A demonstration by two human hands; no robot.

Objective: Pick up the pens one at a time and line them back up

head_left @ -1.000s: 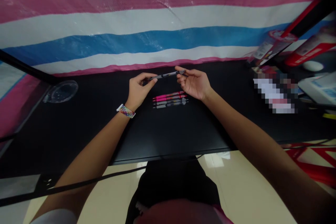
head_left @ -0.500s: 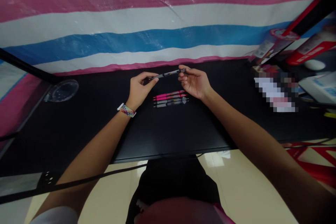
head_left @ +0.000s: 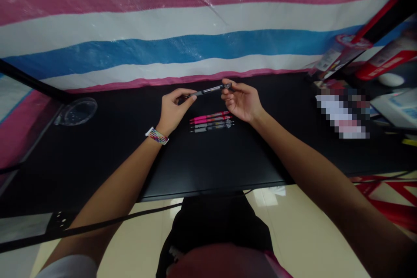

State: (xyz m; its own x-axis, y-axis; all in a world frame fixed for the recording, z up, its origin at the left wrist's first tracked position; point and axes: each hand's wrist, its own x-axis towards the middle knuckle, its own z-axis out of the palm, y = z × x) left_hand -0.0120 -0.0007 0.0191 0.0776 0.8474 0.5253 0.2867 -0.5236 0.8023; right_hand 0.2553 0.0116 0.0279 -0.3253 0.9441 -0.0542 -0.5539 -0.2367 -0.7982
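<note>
A clear-barrelled pen [head_left: 210, 90] with a dark grip is stretched between my two hands, above the black table [head_left: 208, 169]. My left hand [head_left: 174, 106] pinches its left end between thumb and fingers. Its right end sits between the thumb and fingertips of my right hand [head_left: 243, 100]. Just below, several pens lie side by side on the table: pink ones [head_left: 210, 118] at the back and grey, clear ones [head_left: 211, 126] in front. Their tips point left.
A clear round plastic lid [head_left: 80, 111] lies at the left. On the right stand a clear tub [head_left: 340, 54], a red-labelled bottle [head_left: 387, 58] and a white rounded object [head_left: 391, 80]. Striped plastic sheeting [head_left: 195, 47] hangs behind the table. A black cable [head_left: 156, 211] runs below its front edge.
The pen looks slightly turned about its length, with its barrel showing a different side. Both hands stay in nearly the same place, and the pens on the table have not moved.
</note>
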